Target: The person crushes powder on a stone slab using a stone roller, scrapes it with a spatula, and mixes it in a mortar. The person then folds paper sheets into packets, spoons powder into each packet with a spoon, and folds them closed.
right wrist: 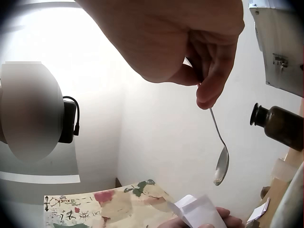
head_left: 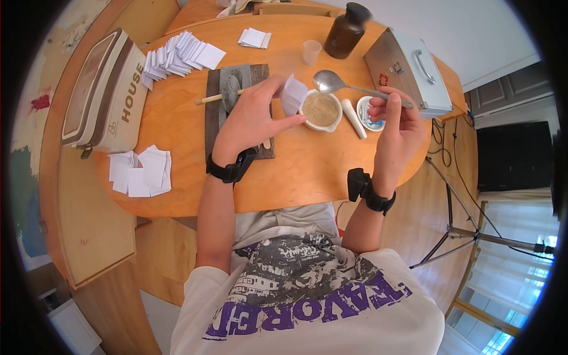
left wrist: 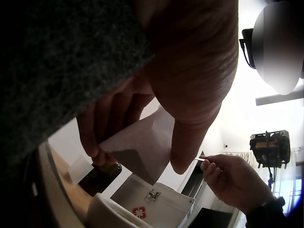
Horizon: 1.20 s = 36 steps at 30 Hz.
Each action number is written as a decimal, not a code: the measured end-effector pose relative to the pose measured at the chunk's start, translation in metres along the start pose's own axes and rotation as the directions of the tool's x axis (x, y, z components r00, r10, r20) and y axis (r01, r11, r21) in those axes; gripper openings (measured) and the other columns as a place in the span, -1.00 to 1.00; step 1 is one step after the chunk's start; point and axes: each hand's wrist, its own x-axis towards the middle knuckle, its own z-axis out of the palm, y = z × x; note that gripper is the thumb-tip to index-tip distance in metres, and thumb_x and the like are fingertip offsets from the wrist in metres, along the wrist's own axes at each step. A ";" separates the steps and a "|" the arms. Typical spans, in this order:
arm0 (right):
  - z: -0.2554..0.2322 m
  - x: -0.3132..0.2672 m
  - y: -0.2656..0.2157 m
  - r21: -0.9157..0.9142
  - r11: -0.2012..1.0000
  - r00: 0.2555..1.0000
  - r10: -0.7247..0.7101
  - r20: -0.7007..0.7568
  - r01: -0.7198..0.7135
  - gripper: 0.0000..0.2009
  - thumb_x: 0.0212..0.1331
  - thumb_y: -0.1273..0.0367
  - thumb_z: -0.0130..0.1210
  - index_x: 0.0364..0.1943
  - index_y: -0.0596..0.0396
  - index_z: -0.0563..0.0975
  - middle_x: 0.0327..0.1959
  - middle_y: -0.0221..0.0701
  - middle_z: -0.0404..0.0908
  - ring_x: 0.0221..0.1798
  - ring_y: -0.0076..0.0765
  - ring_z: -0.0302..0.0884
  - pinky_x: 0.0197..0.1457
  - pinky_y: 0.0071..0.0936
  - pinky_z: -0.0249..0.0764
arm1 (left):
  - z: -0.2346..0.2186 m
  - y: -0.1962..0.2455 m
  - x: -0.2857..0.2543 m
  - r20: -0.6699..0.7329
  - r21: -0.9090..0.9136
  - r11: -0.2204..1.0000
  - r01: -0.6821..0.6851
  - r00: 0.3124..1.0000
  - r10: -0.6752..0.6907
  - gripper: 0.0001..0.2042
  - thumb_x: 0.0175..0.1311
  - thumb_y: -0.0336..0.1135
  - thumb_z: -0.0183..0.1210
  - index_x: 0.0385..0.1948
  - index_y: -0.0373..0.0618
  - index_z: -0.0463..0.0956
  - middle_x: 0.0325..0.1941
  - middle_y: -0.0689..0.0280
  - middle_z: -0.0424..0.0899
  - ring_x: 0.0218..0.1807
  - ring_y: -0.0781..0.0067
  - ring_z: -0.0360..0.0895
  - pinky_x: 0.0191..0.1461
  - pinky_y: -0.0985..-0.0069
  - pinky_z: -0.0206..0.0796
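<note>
In the head view the left hand (head_left: 251, 115) pinches a small folded white paper packet (head_left: 293, 95) between thumb and fingers, beside a white mortar (head_left: 333, 125) of tan powder (head_left: 320, 110). The right hand (head_left: 397, 133) grips the handle of a metal spoon (head_left: 329, 81), its bowl above the mortar's far edge. From the right wrist view, a little powder clings to the spoon tip (right wrist: 218, 181), above the packet (right wrist: 202, 212). The left wrist view shows the thumb and fingers on either side of the paper (left wrist: 147, 140).
A white pestle (head_left: 354, 118) and small dish (head_left: 379, 125) lie right of the mortar. Behind stand a plastic cup (head_left: 311, 52), brown bottle (head_left: 346, 35) and metal case (head_left: 408, 71). Stacked papers (head_left: 180, 56), a dark board (head_left: 260, 74) and a cream box (head_left: 115, 100) are leftward.
</note>
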 end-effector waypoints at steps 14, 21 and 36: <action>0.015 -0.013 -0.010 -0.068 0.898 0.887 -0.415 0.202 0.435 -0.89 0.59 0.58 0.25 -0.01 0.31 0.78 -0.26 -0.30 0.89 -0.25 -0.49 0.87 -0.17 -0.53 0.76 | -0.001 0.000 0.000 0.019 0.045 0.997 0.056 0.998 -0.057 -0.39 0.23 -0.05 0.67 0.09 -0.33 0.60 -0.05 0.00 0.79 -0.08 -0.01 0.72 0.26 0.19 0.65; 0.007 -0.013 0.000 -0.051 0.982 0.982 -0.180 0.051 0.183 -0.82 0.68 0.45 0.20 0.02 0.31 0.76 -0.28 -0.26 0.87 -0.27 -0.49 0.83 -0.15 -0.54 0.75 | 0.000 -0.001 0.000 0.003 -0.004 1.000 0.010 1.000 -0.010 -0.40 0.24 -0.10 0.65 0.17 -0.30 0.62 0.04 0.03 0.84 0.05 0.04 0.80 0.30 0.20 0.65; -0.014 -0.011 0.034 -0.128 0.986 0.994 -0.104 0.025 0.107 -0.81 0.69 0.41 0.22 0.03 0.28 0.77 -0.27 -0.32 0.86 -0.26 -0.49 0.86 -0.18 -0.52 0.74 | -0.003 0.001 0.001 -0.005 -0.018 1.000 -0.015 1.000 0.015 -0.44 0.30 -0.26 0.60 0.27 -0.30 0.64 0.18 0.09 0.77 0.24 0.14 0.78 0.43 0.26 0.66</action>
